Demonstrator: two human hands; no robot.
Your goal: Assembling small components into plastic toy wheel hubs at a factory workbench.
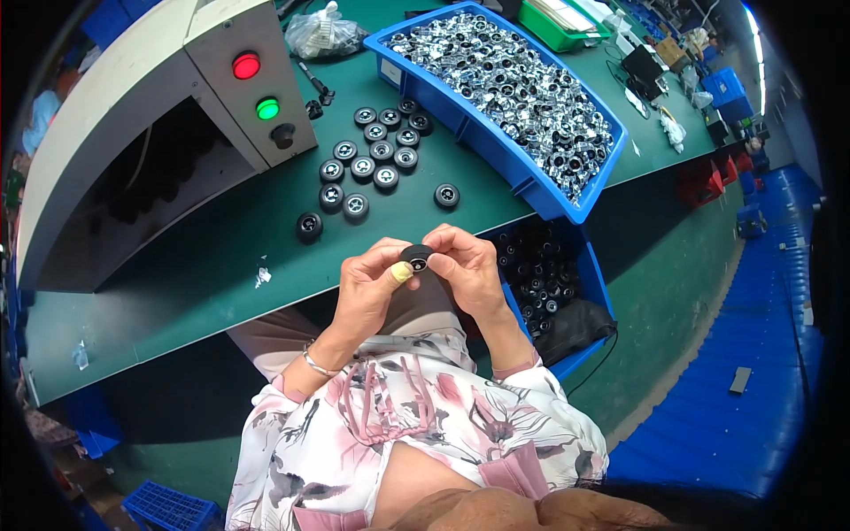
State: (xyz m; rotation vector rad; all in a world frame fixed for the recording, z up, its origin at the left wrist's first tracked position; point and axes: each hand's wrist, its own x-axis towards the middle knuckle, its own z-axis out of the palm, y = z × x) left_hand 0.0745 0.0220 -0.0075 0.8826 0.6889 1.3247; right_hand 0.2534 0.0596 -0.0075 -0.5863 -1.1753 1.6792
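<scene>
Between my two hands, just off the table's front edge, is a small black wheel (417, 257) with a pale hub. My left hand (367, 276) pinches it from the left, a yellow covering on the thumb. From the other side, the fingers and thumb of my right hand (467, 269) close on its rim. On the green table (239, 239) beyond lie several similar black wheels (362, 168) in a loose group. One wheel (447, 196) sits apart to the right, and another wheel (309, 227) lies nearer the front edge.
A pale machine (226, 106) with a red and a green light stands at left. A blue bin (496, 150) of shiny metal parts rests on the table at back right. Below it, a lower blue bin (595, 265) holds black wheels. A clear plastic bag (323, 34) lies far back.
</scene>
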